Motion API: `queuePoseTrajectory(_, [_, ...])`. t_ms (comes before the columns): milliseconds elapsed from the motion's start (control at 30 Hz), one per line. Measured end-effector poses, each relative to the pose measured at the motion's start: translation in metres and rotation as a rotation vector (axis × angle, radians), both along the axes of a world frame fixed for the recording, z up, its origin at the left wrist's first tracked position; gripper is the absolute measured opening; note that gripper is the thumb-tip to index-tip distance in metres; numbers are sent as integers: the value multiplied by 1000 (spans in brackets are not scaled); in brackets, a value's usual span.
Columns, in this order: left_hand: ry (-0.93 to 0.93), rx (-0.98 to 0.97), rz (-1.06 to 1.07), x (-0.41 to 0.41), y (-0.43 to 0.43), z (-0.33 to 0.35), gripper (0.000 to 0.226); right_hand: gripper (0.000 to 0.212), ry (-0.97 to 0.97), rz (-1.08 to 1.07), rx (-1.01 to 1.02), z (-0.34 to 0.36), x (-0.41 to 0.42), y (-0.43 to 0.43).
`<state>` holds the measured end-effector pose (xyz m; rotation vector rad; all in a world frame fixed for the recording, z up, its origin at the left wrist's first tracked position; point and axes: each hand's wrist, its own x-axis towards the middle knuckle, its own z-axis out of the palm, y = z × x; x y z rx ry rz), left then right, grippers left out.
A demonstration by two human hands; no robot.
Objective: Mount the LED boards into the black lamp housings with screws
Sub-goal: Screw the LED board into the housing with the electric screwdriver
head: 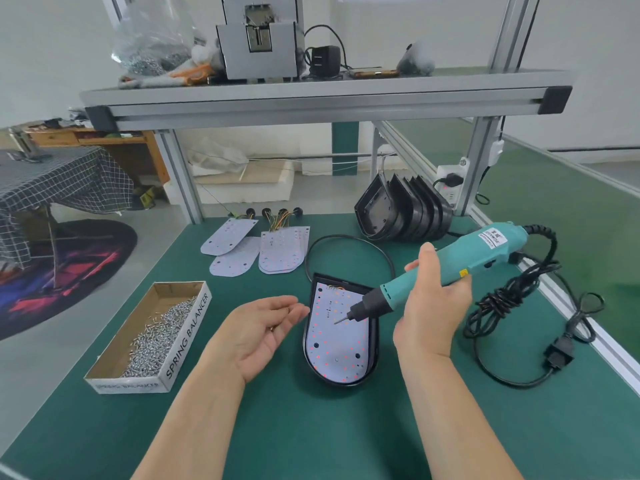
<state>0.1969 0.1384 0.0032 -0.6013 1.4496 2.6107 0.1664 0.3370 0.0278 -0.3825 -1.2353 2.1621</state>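
The left hand (266, 330) lies palm up just above the tabletop (311, 427), its fingers loose and slightly bent, gripping nothing. Two tiny metal bits (289, 309) rest on its fingers and palm, too small to tell what they are.

The right hand (436, 292) is wrapped round the barrel of a teal screwdriver (485, 251), which slants down and toward the left hand. Its bit tip is over the upper middle of the board (339, 344); whether it touches cannot be told.

That board, white with red dots, sits inside a black housing (306, 341) that lies flat on the tabletop between the two hands, its rounded end toward the person. The left fingertips are just beside the housing's upper left rim.

Left of the left hand stands an open cardboard box (188, 336), lettered SPRING BALANCER, with a heap of silver screws (162, 332) in it.

Beyond the left hand lie the spare boards (284, 251), some stacked and some single, with wires at their far ends. Beyond the right hand a stack of housings (405, 213) lies on its side, nested. A thin black loop (346, 239) lies on the tabletop between that stack and the housing in work.

Right of the right hand the screwdriver's cable (502, 299) is bundled in a knot, and its plug (557, 358) lies loose on the tabletop. A shelf (311, 95) spans above, far beyond both hands.
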Motion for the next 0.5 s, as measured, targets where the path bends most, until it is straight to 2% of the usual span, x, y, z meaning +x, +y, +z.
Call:
queuePoseTrajectory(200, [19,71,-48,6,9,9,14,16,57,-19,-19,17,-1,-2])
queuePoseTrajectory(500, [7,-20,-180,11,28,17,27,14,115,-24,-18,27,0,-6])
